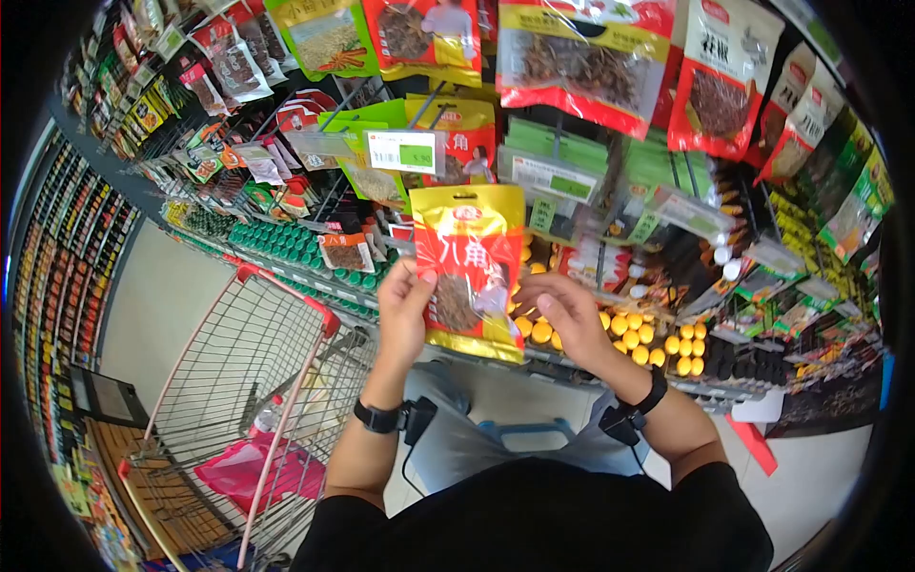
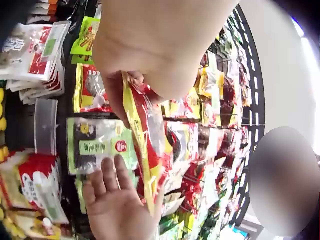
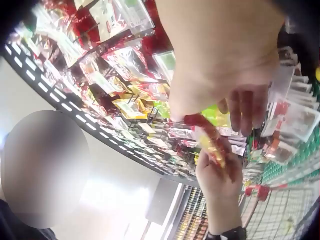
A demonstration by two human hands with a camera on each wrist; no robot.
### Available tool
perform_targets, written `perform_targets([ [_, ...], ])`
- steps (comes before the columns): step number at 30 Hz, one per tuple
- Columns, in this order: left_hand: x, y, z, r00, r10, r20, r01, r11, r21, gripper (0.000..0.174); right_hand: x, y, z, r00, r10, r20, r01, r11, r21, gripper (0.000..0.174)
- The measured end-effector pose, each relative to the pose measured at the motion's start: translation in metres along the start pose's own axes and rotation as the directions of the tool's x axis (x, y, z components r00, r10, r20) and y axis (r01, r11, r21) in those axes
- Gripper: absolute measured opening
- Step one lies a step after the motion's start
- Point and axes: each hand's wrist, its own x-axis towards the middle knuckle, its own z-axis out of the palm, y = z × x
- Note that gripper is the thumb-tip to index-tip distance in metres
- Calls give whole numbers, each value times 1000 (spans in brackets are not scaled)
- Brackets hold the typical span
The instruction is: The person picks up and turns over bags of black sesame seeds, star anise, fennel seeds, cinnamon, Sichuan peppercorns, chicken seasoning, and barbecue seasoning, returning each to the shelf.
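My left hand (image 1: 404,307) grips the left edge of a red and yellow bag of star anise (image 1: 467,253), thumb over the front. The bag hangs upright, its printed front facing me and dark spice showing through a clear window. Just beside the bag's right edge is my right hand (image 1: 564,313), its fingers loosely extended and holding nothing. From the left wrist the bag (image 2: 142,135) appears edge-on, with the right hand (image 2: 120,207) palm up and fingers spread past it. In the right wrist view the left hand (image 3: 220,175) pinches the bag below the right hand (image 3: 230,85).
Hooks ahead carry spice packets (image 1: 581,57), with price tags (image 1: 405,153) jutting out. Yellow-capped bottles (image 1: 629,331) and green-capped jars (image 1: 286,253) line the lower shelves. A wire shopping cart (image 1: 329,319) holding a pink bag (image 1: 262,472) stands at my left.
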Motion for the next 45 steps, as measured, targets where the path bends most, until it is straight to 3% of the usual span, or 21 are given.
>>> perform_targets([
  [2,-27,3,9,998,-49,32,49,999,15,5,-11,3,0,960,118,254,-169,967,190,36],
  [3,-38,6,17,998,-50,28,49,998,38,5,-19,-20,9,963,148,224,-198,955,219,32],
  [5,-54,16,36,998,-58,38,55,996,66,5,-32,-21,1,971,151,188,-149,989,-23,26],
  [7,-66,32,60,997,-21,81,15,997,81,15,-43,-37,1,988,92,120,-92,996,-1,24],
  [8,-71,41,70,990,-24,138,15,998,68,30,-50,-46,-1,997,32,64,-32,999,8,21],
  [9,-75,43,75,988,-37,148,28,997,68,30,-57,-51,-7,998,38,49,-39,999,10,21],
  [11,-82,45,82,918,-194,347,135,973,186,39,-74,-57,-20,997,38,73,-34,998,-59,23],
  [13,-82,40,93,901,-208,381,151,973,175,41,-88,-62,-24,999,8,40,-6,998,-61,24],
  [15,-82,35,104,907,-229,355,175,968,178,37,-99,-67,-24,997,33,-77,-20,988,155,27],
  [19,-86,30,128,909,-193,371,139,976,167,35,-117,-60,-44,992,30,-125,-30,1000,0,30],
  [23,-91,30,139,900,-189,394,135,978,160,34,-125,-63,-50,988,4,-154,10,996,88,29],
  [25,-93,28,137,874,-273,402,263,961,80,34,-128,-60,-58,989,20,-144,-4,994,108,27],
  [31,-97,31,137,852,-285,439,321,947,-10,39,-132,-60,-63,991,46,-127,-19,978,208,25],
  [33,-99,29,143,904,-197,379,217,976,-11,40,-132,-56,-64,988,30,-152,3,978,209,27],
  [35,-98,27,143,942,-102,319,110,994,-9,41,-132,-53,-65,976,-32,-217,45,997,56,34],
  [37,-97,19,132,972,19,236,-85,958,273,50,-126,-58,-57,959,-101,-265,118,992,48,39],
  [39,-101,19,133,975,3,220,-74,946,314,62,-126,-53,-55,924,-150,-351,161,987,0,42],
  [40,-103,23,140,933,-66,355,-25,969,245,65,-125,-54,-56,925,-150,-348,160,987,-1,42],
  [41,-107,25,144,868,-121,482,35,982,184,69,-124,-55,-57,928,-248,-278,211,965,-158,46],
  [42,-113,19,150,898,-69,434,22,993,112,67,-124,-58,-56,923,-334,-191,267,914,-305,50],
  [45,-113,15,140,916,-108,387,73,992,103,60,-128,-88,-47,962,-271,38,259,854,-452,60],
])
